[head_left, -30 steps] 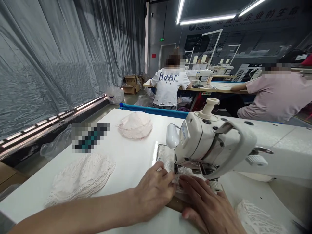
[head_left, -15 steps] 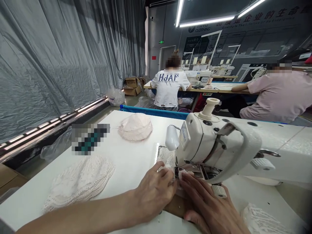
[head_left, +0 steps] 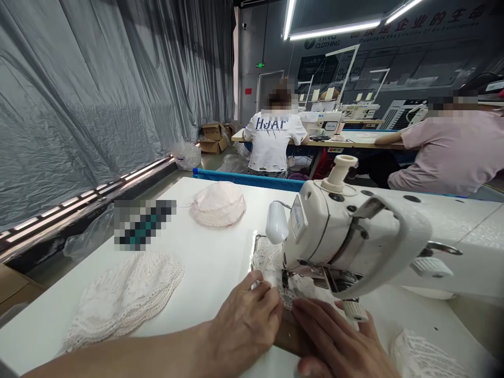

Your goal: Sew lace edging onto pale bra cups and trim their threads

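Note:
A white sewing machine point(head_left: 315, 231) stands in front of me, with a piece of white lace fabric point(head_left: 271, 260) under its presser foot point(head_left: 285, 278). Left of the foot, my left hand point(head_left: 250, 315) has its fingers curled down and closed on the lace edge. On the near right side, my right hand point(head_left: 334, 333) lies flat with fingers stretched out, their tips touching the lace close to the needle area. The machine head partly hides the fabric, and the needle itself cannot be made out. A brown strip point(head_left: 291, 336) shows between my hands.
Stacked white lace pieces point(head_left: 126, 294) lie at left, a pale pink round stack point(head_left: 218, 205) farther back. More lace point(head_left: 421, 354) sits at lower right. A blurred dark object point(head_left: 145, 226) rests near the table's left edge. Two co-workers sit ahead at another table point(head_left: 362, 142).
Both hands have drawn slightly toward me and lower. More lace now shows in front of the presser foot and between my fingertips. The view has shifted a little.

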Demonstrator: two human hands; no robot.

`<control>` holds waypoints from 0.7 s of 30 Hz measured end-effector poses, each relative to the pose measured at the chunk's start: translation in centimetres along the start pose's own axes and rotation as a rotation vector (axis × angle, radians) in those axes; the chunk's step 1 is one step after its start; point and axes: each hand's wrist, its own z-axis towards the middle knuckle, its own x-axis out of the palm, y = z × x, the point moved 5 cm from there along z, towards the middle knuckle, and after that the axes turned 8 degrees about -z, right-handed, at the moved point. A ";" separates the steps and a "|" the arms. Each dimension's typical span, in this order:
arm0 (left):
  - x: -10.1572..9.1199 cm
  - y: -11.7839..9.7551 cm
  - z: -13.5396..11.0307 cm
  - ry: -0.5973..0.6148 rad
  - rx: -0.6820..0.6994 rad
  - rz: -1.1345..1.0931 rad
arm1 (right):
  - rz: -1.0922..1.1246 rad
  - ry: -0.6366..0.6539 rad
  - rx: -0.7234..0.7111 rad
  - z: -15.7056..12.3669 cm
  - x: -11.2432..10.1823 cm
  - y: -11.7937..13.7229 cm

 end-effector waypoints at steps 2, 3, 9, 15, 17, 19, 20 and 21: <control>0.1 0.0 0.0 -0.007 0.002 0.010 | 0.007 0.000 0.005 0.1 -0.1 0.0; 0.1 0.0 0.0 -0.006 0.004 0.016 | 0.011 -0.001 0.009 0.1 0.0 0.0; 0.6 0.4 -0.1 0.001 -0.007 0.060 | -0.062 0.050 -0.031 -0.5 0.9 0.0; 0.4 1.3 0.1 0.012 -0.017 0.076 | -0.121 0.077 0.022 -1.5 1.9 -1.0; 0.5 1.8 0.6 0.031 -0.013 0.079 | -0.127 0.065 0.037 -1.6 2.1 -1.1; 1.0 2.5 1.2 0.047 -0.012 0.095 | -0.132 0.042 0.046 -1.5 2.2 -1.2; 1.2 2.9 1.5 0.049 -0.013 0.107 | -0.133 0.033 0.047 -1.5 2.2 -1.2; 1.4 3.2 1.6 0.052 -0.016 0.117 | -0.132 0.026 0.047 -1.4 2.2 -1.1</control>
